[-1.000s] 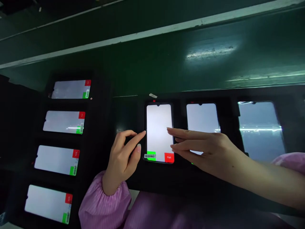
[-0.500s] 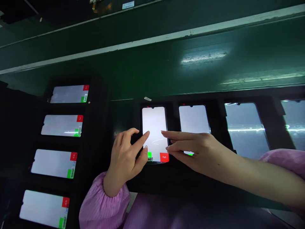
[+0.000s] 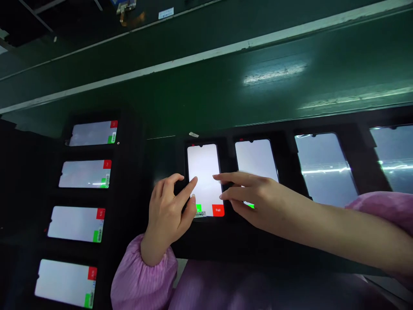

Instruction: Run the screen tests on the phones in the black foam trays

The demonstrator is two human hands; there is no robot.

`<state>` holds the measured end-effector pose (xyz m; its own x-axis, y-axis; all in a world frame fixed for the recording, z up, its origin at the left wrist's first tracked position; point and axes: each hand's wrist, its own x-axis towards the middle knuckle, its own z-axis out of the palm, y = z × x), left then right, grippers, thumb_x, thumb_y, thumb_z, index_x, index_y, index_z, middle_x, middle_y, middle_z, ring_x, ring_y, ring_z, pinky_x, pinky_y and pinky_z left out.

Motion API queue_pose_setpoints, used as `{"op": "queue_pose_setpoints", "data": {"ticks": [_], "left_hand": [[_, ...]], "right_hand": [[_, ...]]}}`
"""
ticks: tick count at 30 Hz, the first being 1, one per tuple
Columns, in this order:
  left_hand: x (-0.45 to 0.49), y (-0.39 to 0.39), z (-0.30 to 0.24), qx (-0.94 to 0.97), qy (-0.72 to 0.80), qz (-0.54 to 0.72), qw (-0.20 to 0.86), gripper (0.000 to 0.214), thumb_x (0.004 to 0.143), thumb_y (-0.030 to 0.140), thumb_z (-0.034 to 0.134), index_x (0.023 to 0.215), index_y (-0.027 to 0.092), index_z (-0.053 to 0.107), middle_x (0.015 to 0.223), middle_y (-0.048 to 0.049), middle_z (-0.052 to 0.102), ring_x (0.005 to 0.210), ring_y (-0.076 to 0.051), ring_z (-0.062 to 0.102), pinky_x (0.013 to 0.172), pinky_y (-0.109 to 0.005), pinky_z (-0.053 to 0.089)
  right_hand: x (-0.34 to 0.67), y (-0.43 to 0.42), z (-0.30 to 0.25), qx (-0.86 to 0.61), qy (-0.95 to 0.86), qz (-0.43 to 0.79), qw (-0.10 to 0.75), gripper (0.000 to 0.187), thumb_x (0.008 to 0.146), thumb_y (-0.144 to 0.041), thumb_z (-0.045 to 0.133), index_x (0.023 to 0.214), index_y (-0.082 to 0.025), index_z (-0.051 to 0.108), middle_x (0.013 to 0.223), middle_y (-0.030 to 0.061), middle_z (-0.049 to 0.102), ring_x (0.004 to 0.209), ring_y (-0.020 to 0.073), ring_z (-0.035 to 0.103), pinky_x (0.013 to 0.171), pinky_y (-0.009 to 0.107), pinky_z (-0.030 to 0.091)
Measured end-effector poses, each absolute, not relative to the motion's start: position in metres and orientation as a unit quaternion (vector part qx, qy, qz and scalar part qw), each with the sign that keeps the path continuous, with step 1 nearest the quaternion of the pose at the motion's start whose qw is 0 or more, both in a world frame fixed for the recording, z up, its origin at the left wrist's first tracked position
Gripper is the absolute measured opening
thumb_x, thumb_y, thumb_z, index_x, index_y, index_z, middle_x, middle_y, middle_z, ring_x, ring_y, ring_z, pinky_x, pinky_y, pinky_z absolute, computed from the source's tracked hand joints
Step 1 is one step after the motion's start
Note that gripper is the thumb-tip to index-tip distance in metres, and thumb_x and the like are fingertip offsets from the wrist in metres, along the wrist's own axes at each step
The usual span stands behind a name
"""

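A lit white phone (image 3: 204,172) stands upright in a black tray (image 3: 226,241), with a green box and a red "Fail" box along its bottom edge. My left hand (image 3: 167,215) rests at the phone's left edge, index finger stretched onto the screen and thumb near the green box. From the right, my right hand (image 3: 254,198) reaches in, fingers stretched out, with the index fingertip on the screen's right side. Neither hand holds anything. Both wrists wear pink sleeves.
Three more lit phones (image 3: 256,159) (image 3: 324,168) (image 3: 395,157) sit in the same tray to the right. A second black tray (image 3: 129,193) on the left holds several lit phones (image 3: 85,173) lying sideways. A dark green conveyor (image 3: 226,86) with a pale rail runs behind.
My left index finger has moved from beside the phone onto its screen, and my right hand has slid left with it. The view has shifted, so the trays sit further left.
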<state>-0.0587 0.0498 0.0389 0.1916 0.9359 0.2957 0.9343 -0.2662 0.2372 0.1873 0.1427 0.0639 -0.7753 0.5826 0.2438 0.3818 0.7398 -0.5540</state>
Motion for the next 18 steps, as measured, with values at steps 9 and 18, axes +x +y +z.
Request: {"op": "queue_pose_setpoints", "data": {"ticks": [9, 18], "left_hand": [[-0.06, 0.048, 0.041, 0.755, 0.617, 0.221, 0.027, 0.038, 0.104, 0.021, 0.052, 0.138, 0.025, 0.069, 0.126, -0.0112, 0.058, 0.111, -0.025, 0.059, 0.093, -0.042, 0.055], [-0.066, -0.031, 0.018, 0.76, 0.611, 0.218, -0.033, 0.062, 0.096, 0.018, 0.066, 0.152, 0.043, 0.057, 0.135, -0.0098, 0.059, 0.13, -0.035, 0.056, 0.125, -0.07, 0.027]], "right_hand": [[0.249, 0.094, 0.078, -0.279, -0.94, 0.063, 0.186, 0.023, 0.107, -0.031, 0.056, 0.118, -0.024, 0.075, 0.141, 0.0081, 0.069, 0.111, 0.0277, 0.066, 0.084, 0.043, 0.055], [0.336, 0.06, 0.055, -0.451, -0.864, -0.022, 0.221, 0.029, 0.107, -0.036, 0.053, 0.124, -0.028, 0.076, 0.147, 0.0124, 0.062, 0.126, 0.0352, 0.059, 0.099, 0.052, 0.048]]}}
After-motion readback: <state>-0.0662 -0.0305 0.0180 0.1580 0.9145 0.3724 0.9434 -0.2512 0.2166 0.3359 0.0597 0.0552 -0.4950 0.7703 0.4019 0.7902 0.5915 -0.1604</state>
